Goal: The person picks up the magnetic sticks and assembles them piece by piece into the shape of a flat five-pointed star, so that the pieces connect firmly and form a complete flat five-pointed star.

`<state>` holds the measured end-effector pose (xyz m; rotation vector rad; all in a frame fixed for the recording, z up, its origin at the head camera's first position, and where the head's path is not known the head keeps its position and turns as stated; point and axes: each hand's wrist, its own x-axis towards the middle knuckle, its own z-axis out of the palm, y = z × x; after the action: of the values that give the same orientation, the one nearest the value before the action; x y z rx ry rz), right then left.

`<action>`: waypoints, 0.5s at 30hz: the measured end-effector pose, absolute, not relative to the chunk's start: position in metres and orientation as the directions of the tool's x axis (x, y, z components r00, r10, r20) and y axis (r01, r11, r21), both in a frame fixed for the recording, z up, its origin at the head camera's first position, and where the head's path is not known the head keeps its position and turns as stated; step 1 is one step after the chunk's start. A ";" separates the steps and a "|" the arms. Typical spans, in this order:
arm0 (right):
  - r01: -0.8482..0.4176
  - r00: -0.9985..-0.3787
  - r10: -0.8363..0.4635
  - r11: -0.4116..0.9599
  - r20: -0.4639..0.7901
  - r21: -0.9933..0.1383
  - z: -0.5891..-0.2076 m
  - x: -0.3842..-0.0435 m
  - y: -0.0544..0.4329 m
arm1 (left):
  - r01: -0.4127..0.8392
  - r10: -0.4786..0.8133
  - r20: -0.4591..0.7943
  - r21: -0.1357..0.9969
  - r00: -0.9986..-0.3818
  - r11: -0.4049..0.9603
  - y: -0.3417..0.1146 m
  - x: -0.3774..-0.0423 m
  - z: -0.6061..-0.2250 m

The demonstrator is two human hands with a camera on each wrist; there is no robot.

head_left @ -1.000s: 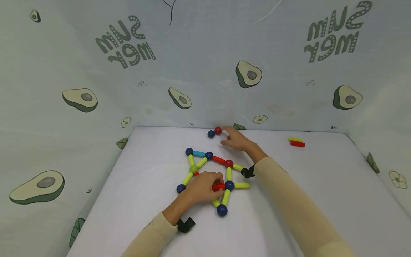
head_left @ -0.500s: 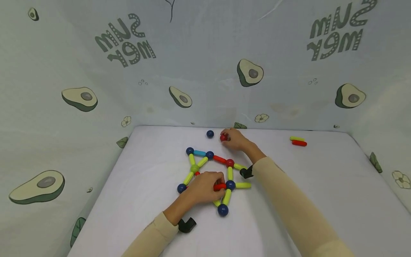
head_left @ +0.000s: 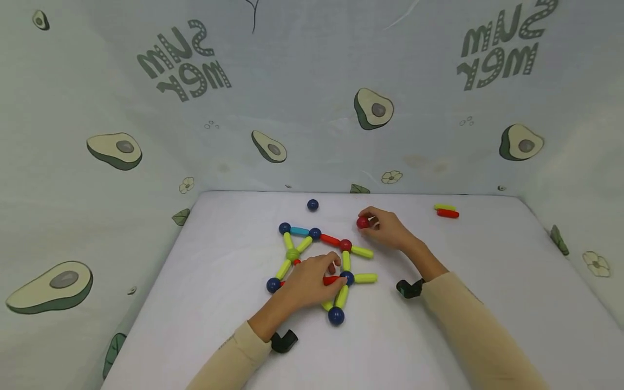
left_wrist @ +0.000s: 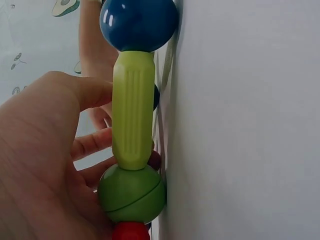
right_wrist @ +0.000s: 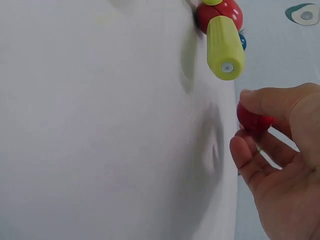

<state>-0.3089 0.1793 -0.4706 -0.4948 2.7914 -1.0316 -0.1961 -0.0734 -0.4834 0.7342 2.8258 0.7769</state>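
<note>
My right hand (head_left: 390, 230) pinches a red ball (head_left: 363, 222) between thumb and fingertips, a little above the table; the ball also shows in the right wrist view. On the table lies a flat frame of magnetic rods and balls. My left hand (head_left: 308, 280) rests over its middle, fingers loosely apart, thumb at a red rod (head_left: 331, 280) and the blue ball (head_left: 347, 278) joined to it. Part of the frame is hidden under this hand. Two yellow-green rods (head_left: 365, 278) stick out freely on the right side. In the left wrist view a yellow-green rod (left_wrist: 133, 110) joins a blue ball and a green ball (left_wrist: 132, 194).
A loose blue ball (head_left: 313, 205) lies near the table's back edge. At the back right, a yellow-green rod (head_left: 444, 207) and a red rod (head_left: 448, 214) lie side by side. Behind the white table (head_left: 209, 325) hangs a printed cloth (head_left: 312, 81).
My right hand has picked up the red ball beside the loose blue ball and brought it right and nearer. The left hand stays over the frame, its fingers now spread from the red rod.
</note>
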 end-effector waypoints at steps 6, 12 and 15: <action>-0.257 -0.945 -0.325 0.693 0.026 -0.674 -0.472 -0.270 0.199 | 0.466 0.517 0.025 0.472 -0.856 0.748 -0.069 -0.196 -0.482; -0.235 -0.955 -0.294 0.695 0.030 -0.679 -0.473 -0.241 0.210 | 0.480 0.540 0.030 0.499 -0.841 0.721 -0.064 -0.197 -0.481; -0.211 -0.963 -0.270 0.705 0.020 -0.677 -0.473 -0.229 0.214 | 0.477 0.539 0.033 0.514 -0.842 0.713 -0.061 -0.197 -0.482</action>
<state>-0.2293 0.2138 -0.4728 -0.3996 2.8252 -1.1074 -0.1968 -0.0615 -0.4818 0.8325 2.7966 0.7887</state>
